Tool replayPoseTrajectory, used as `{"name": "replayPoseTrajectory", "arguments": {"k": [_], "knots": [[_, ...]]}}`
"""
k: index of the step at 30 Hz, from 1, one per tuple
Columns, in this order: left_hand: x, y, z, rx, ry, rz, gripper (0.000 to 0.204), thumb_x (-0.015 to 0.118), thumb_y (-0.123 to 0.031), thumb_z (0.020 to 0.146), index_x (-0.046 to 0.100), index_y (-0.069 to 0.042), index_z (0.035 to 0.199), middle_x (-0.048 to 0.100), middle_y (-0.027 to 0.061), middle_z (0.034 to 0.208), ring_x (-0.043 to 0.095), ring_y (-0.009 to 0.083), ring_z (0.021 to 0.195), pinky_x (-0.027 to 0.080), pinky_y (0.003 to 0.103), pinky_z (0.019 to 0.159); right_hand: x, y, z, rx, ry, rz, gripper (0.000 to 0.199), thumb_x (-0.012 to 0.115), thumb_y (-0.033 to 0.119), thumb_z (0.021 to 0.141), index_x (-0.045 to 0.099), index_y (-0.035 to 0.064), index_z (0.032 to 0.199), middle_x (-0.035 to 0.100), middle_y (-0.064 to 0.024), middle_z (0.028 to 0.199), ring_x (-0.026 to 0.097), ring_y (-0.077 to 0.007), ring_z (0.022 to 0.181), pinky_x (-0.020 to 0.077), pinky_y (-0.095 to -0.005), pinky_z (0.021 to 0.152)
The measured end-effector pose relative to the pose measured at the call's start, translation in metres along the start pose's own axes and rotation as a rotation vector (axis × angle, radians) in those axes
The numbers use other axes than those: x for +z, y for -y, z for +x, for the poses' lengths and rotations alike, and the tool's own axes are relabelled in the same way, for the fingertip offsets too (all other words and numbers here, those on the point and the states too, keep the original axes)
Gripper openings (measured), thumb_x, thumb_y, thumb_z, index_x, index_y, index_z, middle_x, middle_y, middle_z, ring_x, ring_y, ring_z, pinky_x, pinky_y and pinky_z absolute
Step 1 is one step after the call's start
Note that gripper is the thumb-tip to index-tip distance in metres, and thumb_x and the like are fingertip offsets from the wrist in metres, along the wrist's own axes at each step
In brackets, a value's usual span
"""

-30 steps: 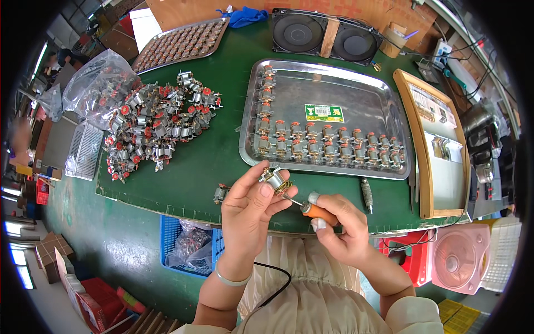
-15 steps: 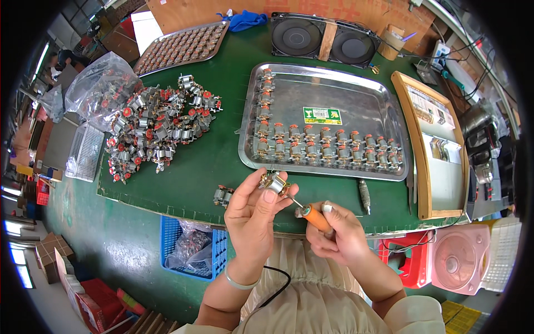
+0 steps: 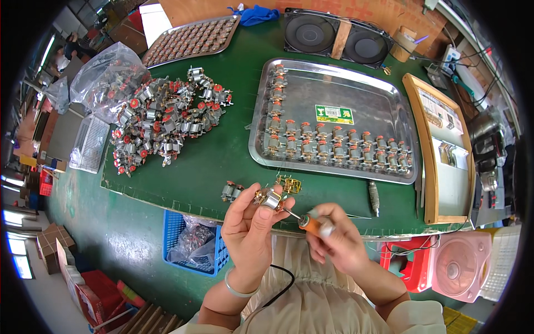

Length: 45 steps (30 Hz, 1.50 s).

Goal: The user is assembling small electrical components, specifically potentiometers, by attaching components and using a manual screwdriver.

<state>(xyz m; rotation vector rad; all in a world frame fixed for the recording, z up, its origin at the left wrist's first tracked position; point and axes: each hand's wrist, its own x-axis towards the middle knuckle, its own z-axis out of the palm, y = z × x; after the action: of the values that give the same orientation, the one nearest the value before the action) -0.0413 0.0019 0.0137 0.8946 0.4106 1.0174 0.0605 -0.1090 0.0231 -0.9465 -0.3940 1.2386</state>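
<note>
My left hand (image 3: 247,236) is closed around a small silver motor-like part (image 3: 269,199) with brass-coloured fittings, pinched between thumb and fingers above the table's front edge. In my right hand (image 3: 339,242) is a screwdriver (image 3: 311,225) with an orange handle, its metal shaft pointing left at the held part's right end. Whether the tip sits in a screw is too small to tell. My right thumb is smeared by motion. Just beyond the left fingers lie brass-coloured frame pieces (image 3: 290,184). Another silver part (image 3: 230,192) rests on the green table, left of the left fingers.
A metal tray (image 3: 300,83) holds rows of similar parts along its left and near sides. A heap of them (image 3: 161,119) lies at left. A wooden-framed box (image 3: 428,167) stands right, near a grey-handled tool (image 3: 374,199). Two black fans (image 3: 310,34) stand at the back.
The view has shifted slightly, so the table appears moved. My hands have moved down a little, and the brass-coloured pieces show more clearly beyond them. The right hand's fingers have shifted on the screwdriver.
</note>
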Motion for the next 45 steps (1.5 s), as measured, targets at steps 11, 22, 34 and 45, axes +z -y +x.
{"name": "replayPoseTrajectory", "arguments": {"k": [11,22,34,45], "knots": [[-0.004,-0.001,0.000,-0.112,-0.012,-0.094,0.034,0.052,-0.007,0.087,0.045,-0.003,0.119,0.058,0.0185,0.106,0.062,0.0292,0.087,0.054,0.034,0.073,-0.007,0.021,0.001,0.181,-0.120,-0.079,0.029,0.044,0.026,0.091,0.051,-0.0018,0.089,0.050,-0.0086,0.054,0.044,-0.0117,0.041,0.0347,-0.0237,0.036],[-0.022,0.014,0.014,-0.034,0.426,0.622,0.034,0.063,0.005,0.074,0.057,-0.001,0.107,0.062,0.0100,0.098,0.062,0.0129,0.083,0.051,0.023,0.070,-0.001,0.076,0.021,-0.810,0.052,-1.184,0.039,0.060,0.004,0.077,0.049,-0.0052,0.113,0.053,-0.0163,0.100,0.054,-0.0194,0.083,0.0445,-0.0300,0.069],[-0.019,0.008,0.016,-0.071,0.436,0.693,0.029,0.062,0.004,0.074,0.060,-0.002,0.102,0.064,0.0079,0.092,0.062,0.0114,0.075,0.051,0.023,0.068,-0.002,0.058,0.047,-0.835,0.098,-0.995,0.043,0.053,-0.009,0.076,0.045,-0.0026,0.118,0.057,-0.0142,0.096,0.057,-0.0227,0.076,0.0482,-0.0302,0.066],[-0.021,0.007,0.020,-0.120,0.512,0.701,0.030,0.059,0.009,0.076,0.055,0.005,0.105,0.063,0.0121,0.094,0.063,0.0165,0.084,0.050,0.023,0.071,-0.005,0.066,0.047,-0.604,0.180,-0.884,0.039,0.047,-0.003,0.086,0.039,-0.0035,0.124,0.052,-0.0191,0.112,0.056,-0.0205,0.092,0.0464,-0.0311,0.080]]}}
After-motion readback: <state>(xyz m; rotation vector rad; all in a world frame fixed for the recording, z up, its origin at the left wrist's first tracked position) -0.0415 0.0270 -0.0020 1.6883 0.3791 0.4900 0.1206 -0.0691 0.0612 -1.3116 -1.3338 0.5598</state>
